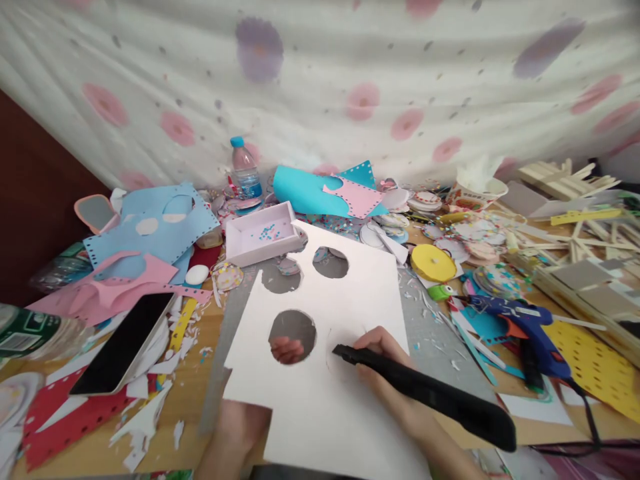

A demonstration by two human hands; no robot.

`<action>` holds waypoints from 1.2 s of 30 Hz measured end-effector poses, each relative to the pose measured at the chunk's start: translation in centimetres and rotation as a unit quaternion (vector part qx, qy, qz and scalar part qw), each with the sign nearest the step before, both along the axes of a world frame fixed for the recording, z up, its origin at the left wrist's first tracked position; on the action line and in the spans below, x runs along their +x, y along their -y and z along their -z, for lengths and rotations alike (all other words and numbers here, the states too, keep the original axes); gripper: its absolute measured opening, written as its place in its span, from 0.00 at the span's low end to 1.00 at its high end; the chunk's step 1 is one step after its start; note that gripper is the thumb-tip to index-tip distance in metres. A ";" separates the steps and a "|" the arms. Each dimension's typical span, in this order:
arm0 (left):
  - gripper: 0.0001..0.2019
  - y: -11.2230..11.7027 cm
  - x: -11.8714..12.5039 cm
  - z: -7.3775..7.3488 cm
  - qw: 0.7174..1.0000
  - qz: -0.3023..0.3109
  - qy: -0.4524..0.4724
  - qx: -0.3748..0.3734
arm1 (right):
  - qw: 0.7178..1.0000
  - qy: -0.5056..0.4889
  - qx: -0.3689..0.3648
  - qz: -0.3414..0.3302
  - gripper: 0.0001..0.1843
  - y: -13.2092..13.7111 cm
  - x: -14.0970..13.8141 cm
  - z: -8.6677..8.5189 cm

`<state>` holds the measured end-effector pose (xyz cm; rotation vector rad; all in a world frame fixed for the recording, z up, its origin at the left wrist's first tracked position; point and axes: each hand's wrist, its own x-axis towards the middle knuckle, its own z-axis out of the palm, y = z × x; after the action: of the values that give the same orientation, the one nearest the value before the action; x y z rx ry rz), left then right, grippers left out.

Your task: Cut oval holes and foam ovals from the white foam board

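I have my right hand (387,363) closed around the black cutter (425,393), its length running from lower right up to a tip on the white sheet (345,293), just right of the round hole (295,323) where my left hand (287,349) shows from beneath, its grip hidden

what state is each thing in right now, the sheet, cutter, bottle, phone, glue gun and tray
white sheet: three round cut-outs, left hand beneath it, fingers showing through one hole
black cutter: gripped in right hand, tip on the sheet
water bottle: upright, cap on
phone: lying flat, screen dark
glue gun: lying on its side, unheld
tray: open, a few confetti bits inside
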<state>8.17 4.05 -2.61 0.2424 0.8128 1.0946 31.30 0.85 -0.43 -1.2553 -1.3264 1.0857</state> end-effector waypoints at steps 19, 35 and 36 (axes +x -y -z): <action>0.17 1.9 1.2 0.8 0.995 -0.058 0.084 0.001 | 0.981 0.145 0.127 -0.031 0.10 2.0 -1.7 2.1; 0.15 1.5 1.7 -0.2 0.993 -0.061 0.102 0.008 | 0.913 0.261 0.311 -0.052 0.16 1.1 -2.6 2.4; 0.16 1.5 1.7 -0.2 0.993 -0.060 0.104 0.004 | 0.913 0.264 0.308 -0.050 0.16 1.2 -2.6 2.3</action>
<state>9.84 2.52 -2.37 0.0845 0.6435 1.2141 28.70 -0.33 -2.72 -1.0237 -1.9635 0.3189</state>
